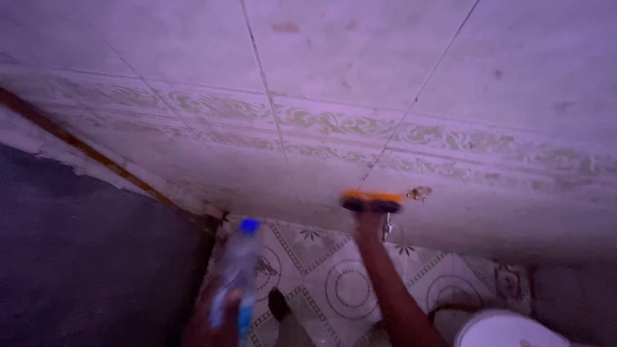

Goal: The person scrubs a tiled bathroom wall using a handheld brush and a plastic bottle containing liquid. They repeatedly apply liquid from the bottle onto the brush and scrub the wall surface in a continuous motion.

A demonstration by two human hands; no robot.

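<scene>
Bottle (236, 276) left, brush (371, 202) right.

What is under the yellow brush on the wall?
The yellow brush presses flat on the pale wall tile, held by the right hand. The tile patch beneath it is covered. A metal fitting sits beside it.

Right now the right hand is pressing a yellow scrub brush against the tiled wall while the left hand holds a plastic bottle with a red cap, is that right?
Not quite. The head view shows the bottle in the left hand has a blue cap, not red. The rest holds: the right hand presses a yellow scrub brush against the tiled wall.
</scene>
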